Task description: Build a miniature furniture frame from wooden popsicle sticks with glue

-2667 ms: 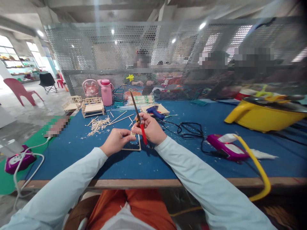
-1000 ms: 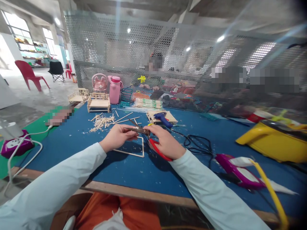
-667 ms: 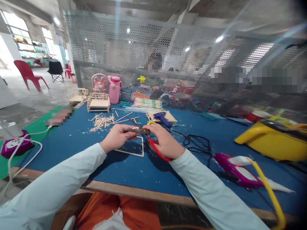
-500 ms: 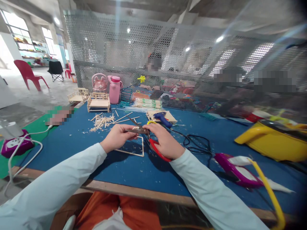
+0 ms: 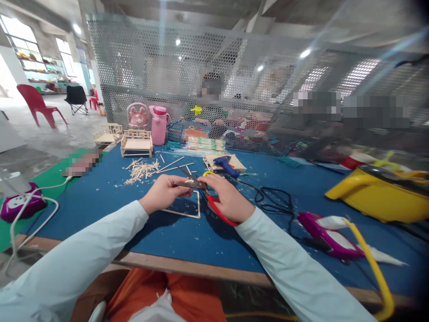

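My right hand [image 5: 228, 197] is closed round the red handle of the scissors [image 5: 214, 205], whose dark blades are parted and point left. At the blades, my left hand [image 5: 165, 193] pinches something small that its fingers mostly hide. Beneath the hands a thin wooden stick frame [image 5: 199, 206] lies flat on the blue table mat [image 5: 161, 243]. Beyond my left hand is a pile of short cut sticks [image 5: 142, 170], with longer sticks [image 5: 171, 164] beside it.
Small wooden benches [image 5: 136, 144] stand at the back left near a pink bottle [image 5: 159, 126]. A blue glue gun [image 5: 228, 166] rests on a wooden piece, its black cord trailing right. Purple power strips [image 5: 331, 237] and a yellow container [image 5: 378, 194] sit right. A perforated screen [image 5: 134, 58] stands behind.
The whole view has shifted slightly. The scissors and both hands hold nearly the same pose over the table.
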A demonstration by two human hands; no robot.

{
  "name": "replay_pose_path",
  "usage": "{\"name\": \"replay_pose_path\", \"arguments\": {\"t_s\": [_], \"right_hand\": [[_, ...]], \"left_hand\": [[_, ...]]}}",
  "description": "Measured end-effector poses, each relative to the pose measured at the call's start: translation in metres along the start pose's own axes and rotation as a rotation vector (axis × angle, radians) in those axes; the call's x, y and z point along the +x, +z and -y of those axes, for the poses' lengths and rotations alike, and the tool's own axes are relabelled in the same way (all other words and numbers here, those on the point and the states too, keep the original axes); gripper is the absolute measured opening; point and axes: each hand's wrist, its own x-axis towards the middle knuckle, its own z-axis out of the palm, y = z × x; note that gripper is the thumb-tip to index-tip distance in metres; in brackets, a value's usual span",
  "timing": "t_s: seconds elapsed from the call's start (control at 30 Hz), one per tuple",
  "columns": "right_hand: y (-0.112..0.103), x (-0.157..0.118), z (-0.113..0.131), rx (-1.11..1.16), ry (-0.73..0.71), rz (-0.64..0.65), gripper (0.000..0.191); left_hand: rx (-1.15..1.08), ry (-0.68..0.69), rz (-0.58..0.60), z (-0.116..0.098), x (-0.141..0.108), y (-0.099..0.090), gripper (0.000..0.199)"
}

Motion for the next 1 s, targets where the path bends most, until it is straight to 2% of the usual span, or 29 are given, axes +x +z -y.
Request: {"name": "replay_pose_path", "arguments": {"t_s": [0.27, 0.53, 0.87, 1.0], "right_hand": [[0.006, -0.002, -0.002, -0.012, -0.043, -0.013, 0.037], [0.013, -0.006, -0.013, -0.040, -0.043, 0.005, 0.033], [0.008, -0.007, -0.013, -0.084, -0.033, 0.062, 0.033], [0.007, -0.003, -0.008, -0.144, -0.024, 0.054, 0.037]], "left_hand": [[0.059, 0.039, 0.005, 0.003, -0.001, 0.000, 0.020], [0.036, -0.042, 0.027, -0.002, -0.001, 0.003, 0.022], [0.052, -0.120, 0.004, -0.003, -0.002, 0.002, 0.012], [0.094, -0.049, 0.013, -0.001, -0.002, 0.001, 0.014]]}}
